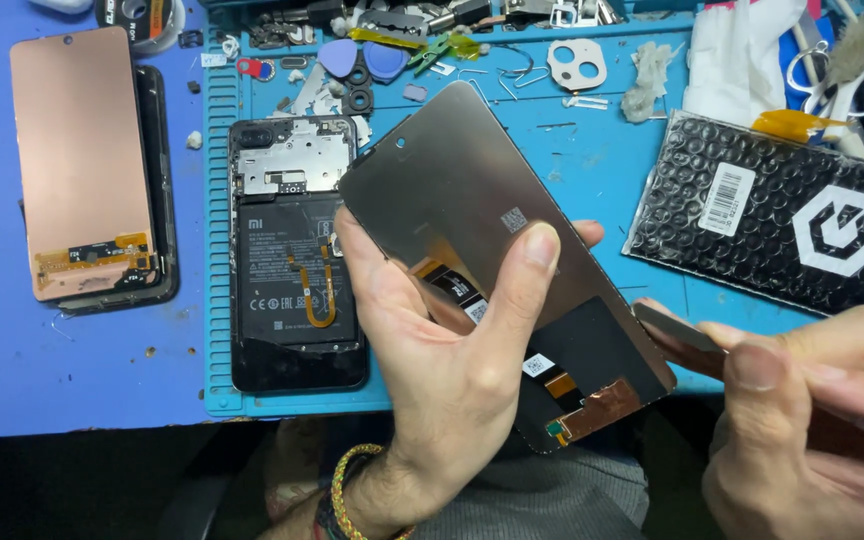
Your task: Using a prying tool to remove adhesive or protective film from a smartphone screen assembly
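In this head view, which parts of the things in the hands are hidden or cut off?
- Display panel: middle of its back hidden by left hand.
- Flat tool: rear hidden inside right hand; tail end cut by the right edge.
- Right hand: cut by the bottom and right edges.

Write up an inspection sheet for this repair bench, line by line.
Surface: blue mat on a blue table.
Job's things: phone screen held back side up; opened phone lying on the mat.
Clutter: picks, screws and small parts along the far edge; bubble bag; second screen.
Grippers: left hand grips the phone screen; right hand holds a thin metal tool.
Cables: orange flex strip in the opened phone.
Surroundings: nothing seen.
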